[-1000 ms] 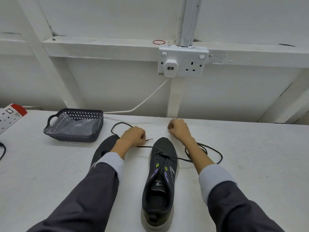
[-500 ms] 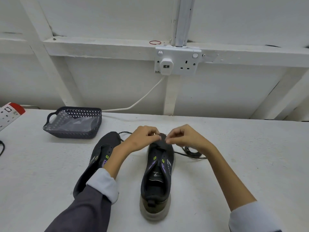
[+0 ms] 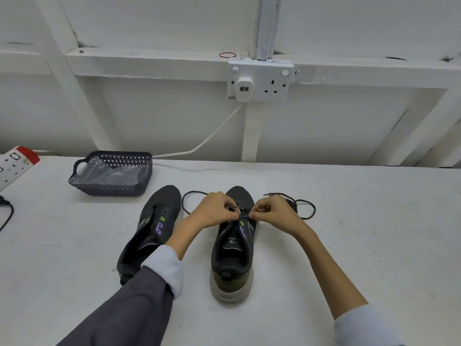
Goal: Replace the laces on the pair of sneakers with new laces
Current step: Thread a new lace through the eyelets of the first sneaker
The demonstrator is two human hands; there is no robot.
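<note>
Bearing sneakers (image 3: pixel 233 270), white table (image 3: pixel 349 208) against wall (image 3: pixel 149 116).

White table (image 3: pixel 349 233) with sneakers (image 3: pixel 232 283), basket (image 3: pixel 112 189)

Laced sneaker (image 3: pixel 234 255): black upper, purple and lime-green marks, off-white sole.
Unlaced sneaker (image 3: pixel 159 208): black, with purple and lime-green accents.
Lace (image 3: pixel 279 195): black.
Basket (image 3: pixel 112 191): dark grey-blue, lattice-perforated walls.
Table (image 3: pixel 349 233): white, faintly speckled.
Rubber band (image 3: pixel 227 55): red.
Power strip (image 3: pixel 15 163): white, red end.
Sleeve (image 3: pixel 129 308): dark grey, pale cuff.
</note>
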